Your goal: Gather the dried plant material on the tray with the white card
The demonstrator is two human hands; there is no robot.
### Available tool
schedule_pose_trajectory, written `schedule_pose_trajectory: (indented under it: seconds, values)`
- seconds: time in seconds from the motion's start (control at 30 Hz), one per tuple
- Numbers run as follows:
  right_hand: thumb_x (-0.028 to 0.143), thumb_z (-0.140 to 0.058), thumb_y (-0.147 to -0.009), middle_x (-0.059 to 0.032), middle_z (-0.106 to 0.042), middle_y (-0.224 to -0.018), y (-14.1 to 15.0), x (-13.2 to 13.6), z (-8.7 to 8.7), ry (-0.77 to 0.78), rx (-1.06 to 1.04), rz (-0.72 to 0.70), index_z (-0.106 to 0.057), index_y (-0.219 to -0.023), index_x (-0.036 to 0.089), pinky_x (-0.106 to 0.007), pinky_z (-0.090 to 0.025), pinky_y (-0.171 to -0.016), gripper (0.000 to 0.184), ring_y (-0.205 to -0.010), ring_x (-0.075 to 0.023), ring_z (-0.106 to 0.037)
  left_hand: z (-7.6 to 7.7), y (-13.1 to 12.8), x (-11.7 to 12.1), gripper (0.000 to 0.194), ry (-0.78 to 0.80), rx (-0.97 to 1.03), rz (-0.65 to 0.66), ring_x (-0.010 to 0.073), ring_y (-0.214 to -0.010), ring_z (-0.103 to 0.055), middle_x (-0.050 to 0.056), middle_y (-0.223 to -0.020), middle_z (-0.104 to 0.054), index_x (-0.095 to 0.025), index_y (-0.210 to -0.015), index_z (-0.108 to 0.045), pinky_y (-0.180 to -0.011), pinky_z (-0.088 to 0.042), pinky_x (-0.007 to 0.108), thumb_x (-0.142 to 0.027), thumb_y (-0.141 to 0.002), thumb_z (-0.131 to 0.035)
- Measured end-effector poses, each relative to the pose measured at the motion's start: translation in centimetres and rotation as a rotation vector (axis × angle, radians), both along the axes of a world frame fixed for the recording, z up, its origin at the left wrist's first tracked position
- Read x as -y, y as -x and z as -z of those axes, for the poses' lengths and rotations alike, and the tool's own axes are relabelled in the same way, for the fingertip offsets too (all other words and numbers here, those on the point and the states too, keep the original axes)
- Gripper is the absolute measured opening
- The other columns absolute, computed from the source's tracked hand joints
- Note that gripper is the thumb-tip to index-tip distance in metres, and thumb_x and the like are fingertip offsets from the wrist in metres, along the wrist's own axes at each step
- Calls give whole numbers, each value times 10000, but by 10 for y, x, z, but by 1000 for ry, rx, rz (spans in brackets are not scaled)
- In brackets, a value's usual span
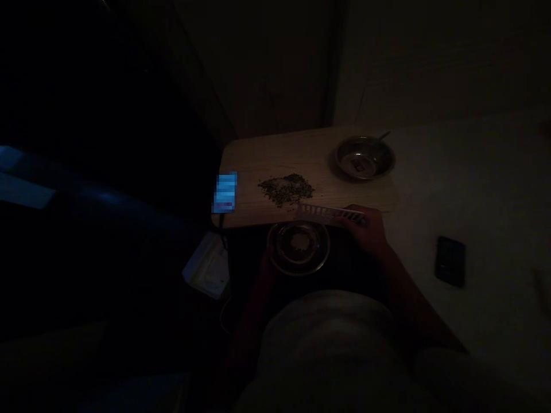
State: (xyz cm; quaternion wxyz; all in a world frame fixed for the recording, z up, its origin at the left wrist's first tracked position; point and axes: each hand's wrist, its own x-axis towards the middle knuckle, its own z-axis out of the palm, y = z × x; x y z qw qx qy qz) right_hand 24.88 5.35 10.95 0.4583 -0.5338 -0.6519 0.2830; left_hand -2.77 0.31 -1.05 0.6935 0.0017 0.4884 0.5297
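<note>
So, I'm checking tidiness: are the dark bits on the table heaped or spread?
Spread: the dark bits form a loose patch, with stragglers beside it.

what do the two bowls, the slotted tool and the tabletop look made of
Far bowl: probably polished stainless steel, going by its bright reflections.
Near bowl: likely metal too, from its glinting rim.
Slotted tool: pale, perhaps plastic or metal; too dark to tell.
Tabletop: matte wood or wood-look laminate, judging by its grain lines.

left grip (267, 263) obscured by darkness, screen (224, 193) blurred
</note>
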Motion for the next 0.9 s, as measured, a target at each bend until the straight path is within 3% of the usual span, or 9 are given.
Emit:
schedule_pose_trajectory:
  seconds: [0.43, 0.63, 0.9]
  values:
    - [364, -704, -748, 17, -617, -629, 14, -4, -1, 42, -49, -3, -691, -738, 173, -234, -389, -526, 191, -548, -111, -518, -7, -3, 1, 317, -6, 20, -47, 286, -1256, -526, 70, -993, -752, -182, -1111, -677, -1108, -352, 433, -277, -824, -583]
    - [408, -702, -746, 3, -641, -646, 29, -33, 6, 26, -46, 5, -703, -781, 164, -233, -390, -525, 246, -561, -122, -536, -8, -3, -1, 260, 42, 67, -44, 293, -1214, -561, 78, -921, -758, -158, -1030, -702, -1084, -382, 437, -246, -814, -587]
    - [413, -689, -766, -16, -689, -692, 34, -62, -1, -111, 9, 81, -724, -803, 171, -257, -426, -588, 247, -605, -149, -584, -16, -6, 0, 249, 14, 25, -49, 282, -1215, -561, 74, -913, -759, -156, -1011, -702, -1090, -375, 427, -253, -823, -571]
